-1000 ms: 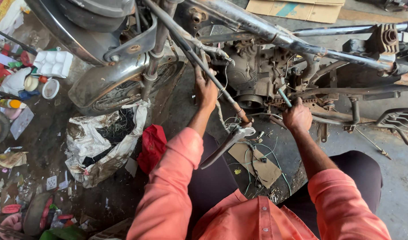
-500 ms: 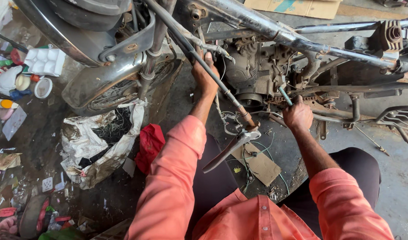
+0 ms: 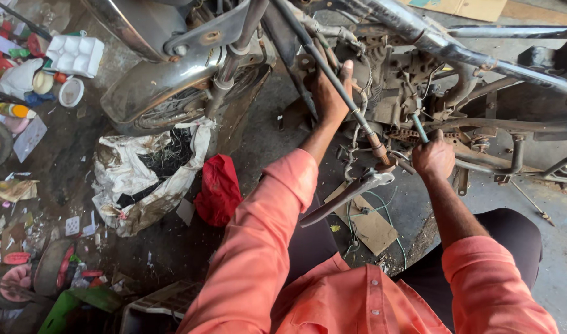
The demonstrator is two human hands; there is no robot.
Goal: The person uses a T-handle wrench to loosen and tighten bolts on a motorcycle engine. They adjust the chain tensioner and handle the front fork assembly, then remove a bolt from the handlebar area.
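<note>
1. The left hand (image 3: 328,93) reaches up to the motorcycle engine (image 3: 388,80), fingers pressed flat against it beside a slanted frame tube (image 3: 333,80); it clasps nothing that shows.
2. The right hand (image 3: 433,159) is clenched around a green-handled tool (image 3: 419,128), tip set at the engine's lower side.
3. A red cloth (image 3: 218,188) lies on the floor near a torn white sack (image 3: 141,179); cardboard (image 3: 367,222) lies below the engine.

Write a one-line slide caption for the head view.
Left hand braces on the motorcycle engine while the right hand grips a tool beneath the frame.
</note>
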